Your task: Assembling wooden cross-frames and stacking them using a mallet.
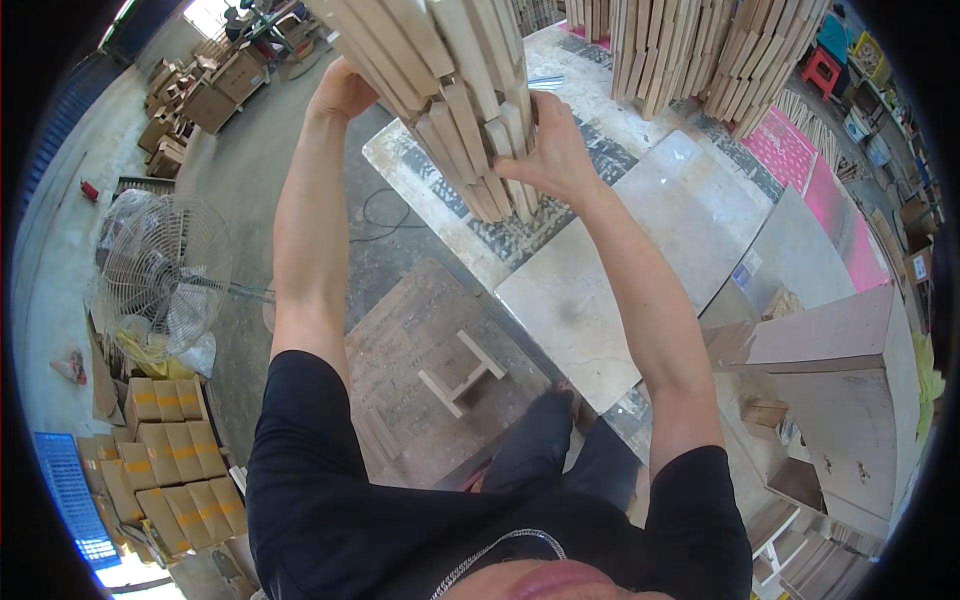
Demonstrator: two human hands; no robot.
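Silver chain [522,533] | hands [552,150] part-curled, clasping wooden strip stack [462,130] from both sides | blue-white sticker [743,270], print illegible

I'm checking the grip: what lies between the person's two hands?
A tall stack of wooden pieces fills the space between left hand and right hand, in the head view.

A black T-shirt [400,530] tops dark trousers [528,445] (plus a silvery neck chain [522,534]).
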